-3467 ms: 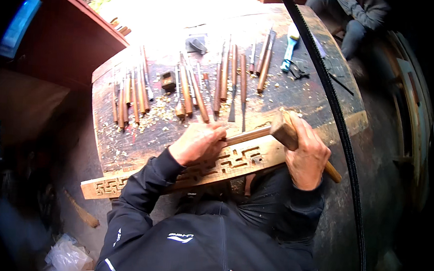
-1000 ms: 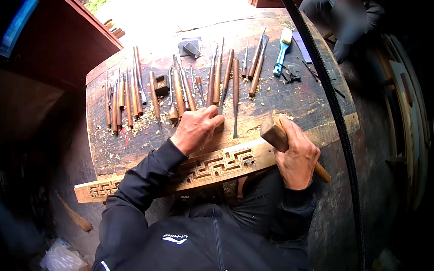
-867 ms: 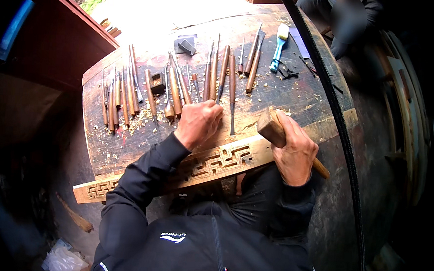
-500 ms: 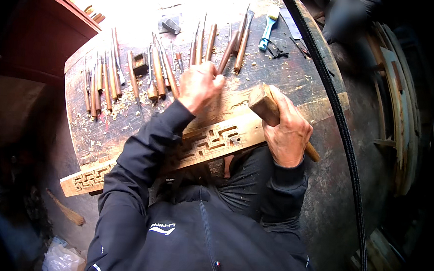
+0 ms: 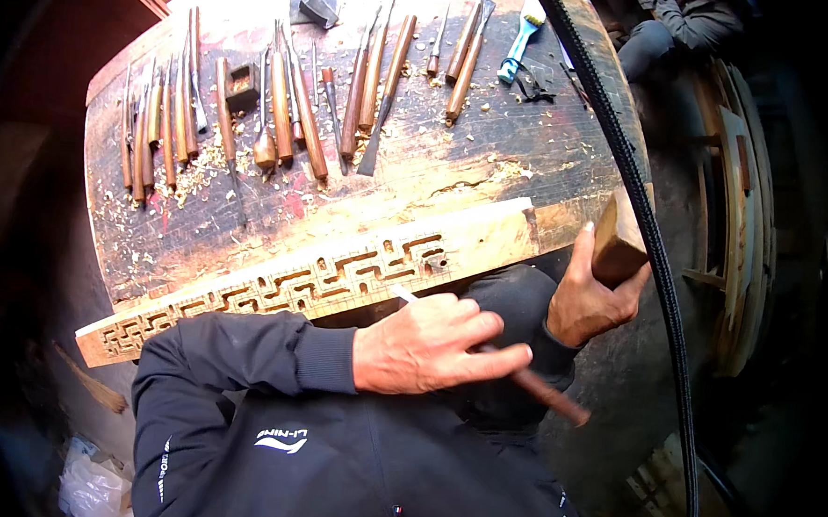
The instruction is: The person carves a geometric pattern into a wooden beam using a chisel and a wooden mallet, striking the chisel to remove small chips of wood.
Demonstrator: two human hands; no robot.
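Note:
In my left hand [image 5: 433, 346] is a wooden-handled chisel [image 5: 549, 397]. Its pale blade pokes out past the fingers at the near edge of the carved board, and the handle slants down to the right, slightly blurred. My right hand [image 5: 588, 300] is wrapped round a wooden mallet [image 5: 623, 237], raised at the right just beyond the board's end; the mallet's handle is hidden. The long pale board [image 5: 485, 234] lies along the bench's near edge, cut with a maze-like pattern of grooves. My left forearm covers part of its near edge.
Chisels with brown handles [image 5: 278, 102] lie in a row across the worn bench [image 5: 532, 152], among wood shavings. Beyond them are a dark block [image 5: 315, 8] and a blue-handled brush [image 5: 519, 44]. A black cord [image 5: 658, 253] hangs at right; a person [image 5: 674, 38] sits far right.
My left hand has come back from the chisel row toward my body, now with a chisel in it. My right hand has moved right with the mallet. The view has shifted.

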